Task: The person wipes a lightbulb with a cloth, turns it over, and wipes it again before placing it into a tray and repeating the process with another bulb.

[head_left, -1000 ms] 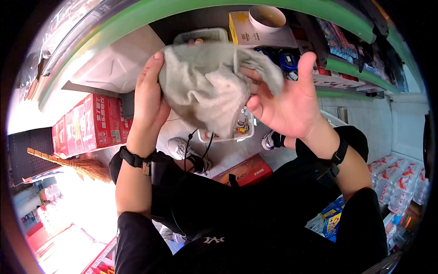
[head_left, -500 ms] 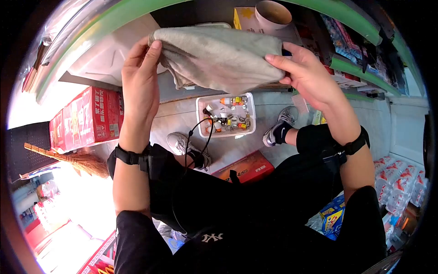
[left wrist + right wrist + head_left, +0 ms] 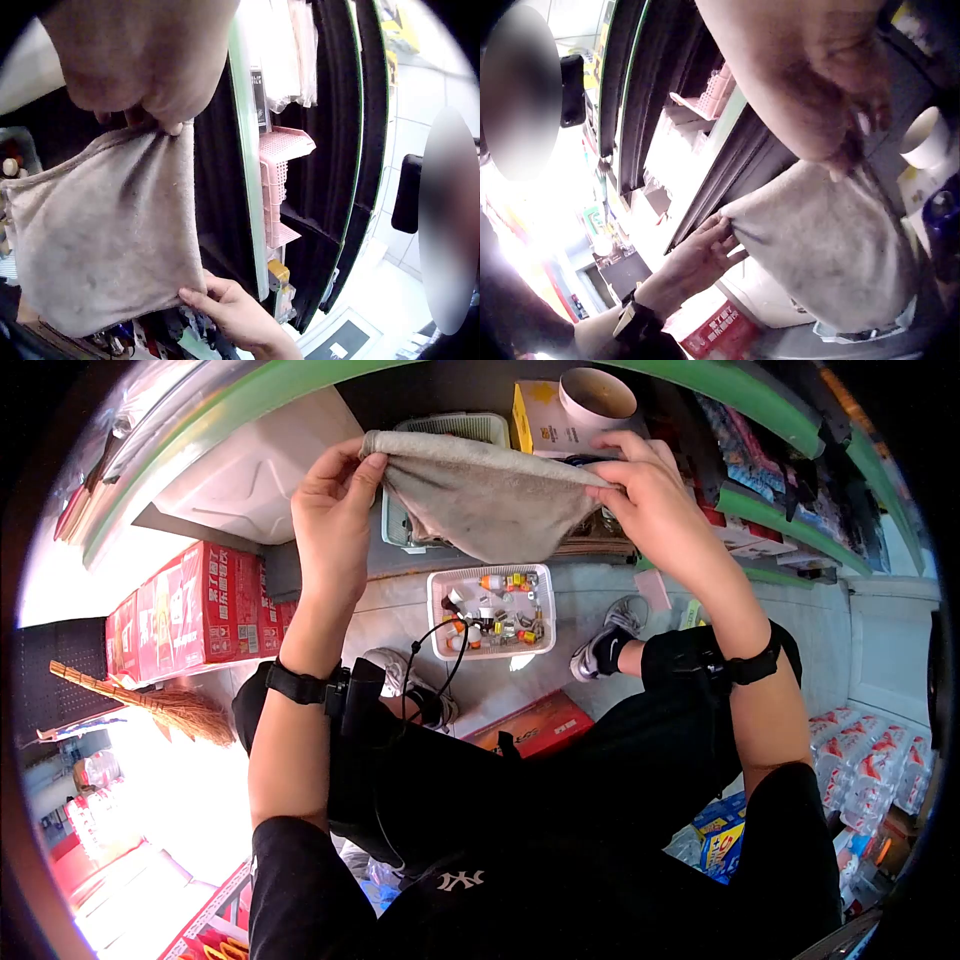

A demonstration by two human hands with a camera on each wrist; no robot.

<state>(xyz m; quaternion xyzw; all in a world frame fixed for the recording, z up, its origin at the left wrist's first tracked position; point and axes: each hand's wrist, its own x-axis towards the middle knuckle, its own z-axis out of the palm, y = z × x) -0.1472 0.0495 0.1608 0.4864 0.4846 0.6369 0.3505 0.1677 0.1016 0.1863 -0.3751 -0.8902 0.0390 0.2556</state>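
Observation:
A grey, stained cloth (image 3: 490,495) hangs stretched between both hands in the head view, its lower part sagging in the middle. The left hand (image 3: 335,520) pinches its left upper corner between thumb and fingers. At the other end the right hand (image 3: 650,495) pinches the right corner. In the left wrist view the cloth (image 3: 112,232) spreads broad and wrinkled, with the right hand (image 3: 240,315) at its lower edge. The right wrist view shows the left hand (image 3: 694,259) gripping one corner of the cloth (image 3: 825,247).
Below the cloth, a white basket (image 3: 545,645) of small bottles and parts stands on the floor between the shoes. A bowl (image 3: 598,398) sits on a box on the low shelf, beside a pale green basket (image 3: 395,525). A red carton (image 3: 180,615) and a broom (image 3: 150,705) are at left.
The cloth went from bunched and swinging to stretched between both hands. The right hand, spread a second ago, now pinches a corner. Since half a second ago, the cloth's middle sags lower.

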